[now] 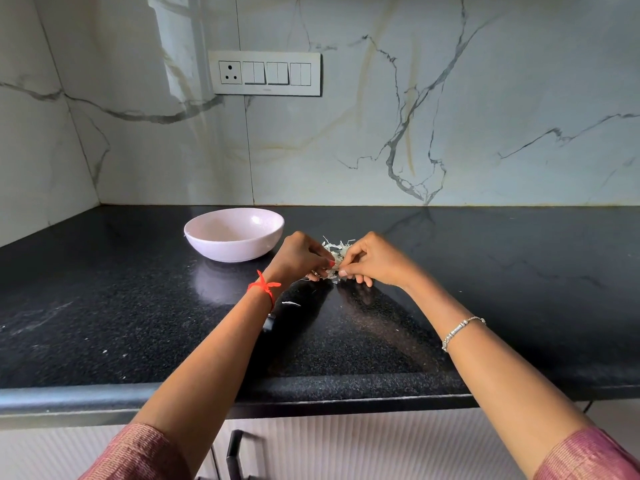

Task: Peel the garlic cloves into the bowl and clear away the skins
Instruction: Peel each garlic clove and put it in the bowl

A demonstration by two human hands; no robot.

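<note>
L hand [300,258], R hand [375,260]: fingers [357,257] curled, pinching papery garlic skins [336,250]; smooth round bowl [235,249] nearby on speckled counter [138,306].

Soft daylight, window glare on wall tiles [180,46], glossy counter [104,306] w/ reflections, wide-angle edge bend, sharp focus

Switch panel [265,73] on marble wall [485,98]

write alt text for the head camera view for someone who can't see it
A person's left hand and right hand pinch a small pile of garlic skins on a black counter. A pale bowl stands just left of them, before a marbled wall.
</note>
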